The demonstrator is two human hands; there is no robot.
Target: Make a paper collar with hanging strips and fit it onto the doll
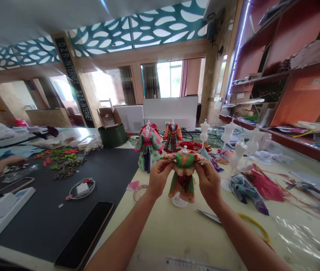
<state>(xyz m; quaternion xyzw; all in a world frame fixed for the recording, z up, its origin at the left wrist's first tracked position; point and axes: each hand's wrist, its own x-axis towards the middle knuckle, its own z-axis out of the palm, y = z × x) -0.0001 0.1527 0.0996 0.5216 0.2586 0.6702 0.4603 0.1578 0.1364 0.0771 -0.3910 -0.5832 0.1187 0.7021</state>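
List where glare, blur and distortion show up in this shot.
Head view: the central window is blown out white; glare streaks the clear plastic at lower right. Head view: the lettered pillar leans, likely wide-angle distortion. Head view: outer edges smear, while the green garment between left hand and right hand looks clearer.

The person's left hand point(159, 178) and right hand point(211, 180) are bare, with slender fingers point(203, 172) and narrow wrists point(153, 194). The left forearm point(128, 233) and right forearm point(240, 233) are bare too, smooth in outline, slim at first and gradually thicker toward the near edge of the desk point(162, 237). Finer details are too small to tell.
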